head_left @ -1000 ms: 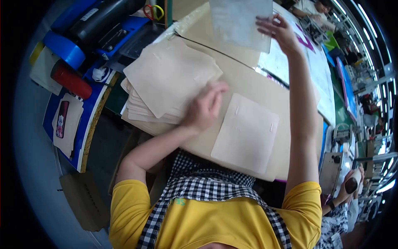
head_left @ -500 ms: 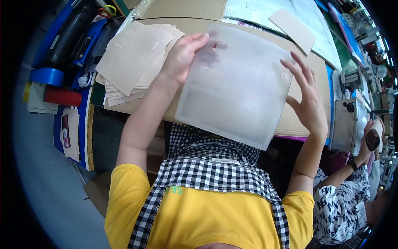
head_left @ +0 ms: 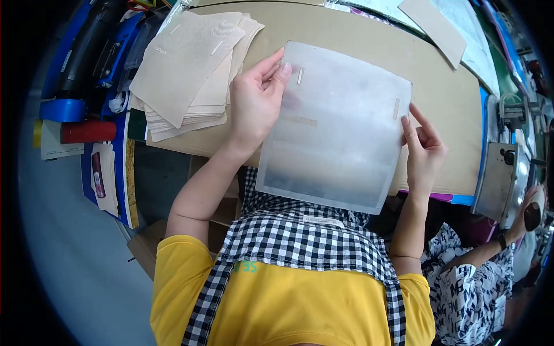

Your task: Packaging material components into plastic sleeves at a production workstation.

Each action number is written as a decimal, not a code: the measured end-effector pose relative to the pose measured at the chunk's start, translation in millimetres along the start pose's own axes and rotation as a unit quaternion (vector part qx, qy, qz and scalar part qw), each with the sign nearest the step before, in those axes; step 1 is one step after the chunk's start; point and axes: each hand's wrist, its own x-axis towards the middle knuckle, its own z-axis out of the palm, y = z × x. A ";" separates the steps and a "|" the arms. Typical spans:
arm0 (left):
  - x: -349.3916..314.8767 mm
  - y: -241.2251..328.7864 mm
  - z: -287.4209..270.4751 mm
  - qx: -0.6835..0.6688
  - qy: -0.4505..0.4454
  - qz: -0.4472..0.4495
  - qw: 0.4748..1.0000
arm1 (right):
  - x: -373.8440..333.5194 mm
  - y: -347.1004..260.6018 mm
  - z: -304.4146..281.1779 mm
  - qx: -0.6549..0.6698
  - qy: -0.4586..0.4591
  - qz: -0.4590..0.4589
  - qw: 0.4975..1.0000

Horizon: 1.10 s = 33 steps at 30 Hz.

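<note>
At a cardboard-topped workshop table [head_left: 453, 130], the left hand [head_left: 255, 109] and right hand [head_left: 426, 154] pinch one slotted translucent sheet [head_left: 337, 130]; one stack of panels [head_left: 187, 72], perhaps leather, lies at ten o'clock.

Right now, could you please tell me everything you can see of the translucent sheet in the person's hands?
The translucent sheet is pale grey, thin, roughly rectangular, and looks like stiff plastic. Narrow upright slots sit near both upper corners; a beige horizontal strip shows left of its middle. Its top edge slopes down rightward. The left hand grips its upper left edge, the right hand its right edge. Its lower end overlaps the apron in view; whether they touch is unclear.
</note>
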 end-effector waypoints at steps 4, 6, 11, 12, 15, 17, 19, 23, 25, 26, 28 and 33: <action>17.7 -11.7 -3.0 0.140 -0.009 0.054 0.989 | 9.9 4.6 12.5 -0.018 -0.005 0.000 1.000; 24.7 -19.9 -3.8 0.223 -0.030 0.082 0.971 | 15.4 6.3 17.3 -0.039 -0.014 0.008 0.999; 24.9 -43.7 -1.9 0.234 0.001 0.113 0.966 | 21.5 10.5 23.1 -0.081 -0.046 0.043 0.995; 25.7 -45.5 -1.7 0.234 0.001 0.109 0.966 | 22.5 12.1 24.4 -0.083 -0.049 0.044 0.994; 27.1 -48.2 -0.2 0.240 0.005 0.109 0.965 | 24.1 17.5 27.0 -0.073 -0.052 0.055 0.994; 27.5 -50.5 0.6 0.243 0.006 0.107 0.964 | 26.7 20.2 28.6 -0.070 -0.055 0.060 0.994; 27.7 -52.6 1.9 0.245 0.010 0.109 0.963 | 29.2 22.6 29.4 -0.056 -0.049 0.052 0.996; 27.5 -53.6 2.4 0.258 0.010 0.108 0.960 | 32.0 24.7 30.3 -0.044 -0.046 0.047 0.997; 27.7 -51.8 1.6 0.278 0.006 0.101 0.955 | 33.1 24.7 30.4 -0.051 -0.053 0.050 0.996; 27.9 -51.5 1.6 0.288 0.004 0.098 0.953 | 33.5 24.7 30.4 -0.055 -0.056 0.052 0.996; 27.7 -52.2 1.7 0.288 0.005 0.097 0.953 | 33.5 25.1 30.9 -0.055 -0.058 0.050 0.996; 27.5 -53.8 3.1 0.282 0.011 0.100 0.954 | 33.1 27.8 31.9 -0.053 -0.060 0.044 0.996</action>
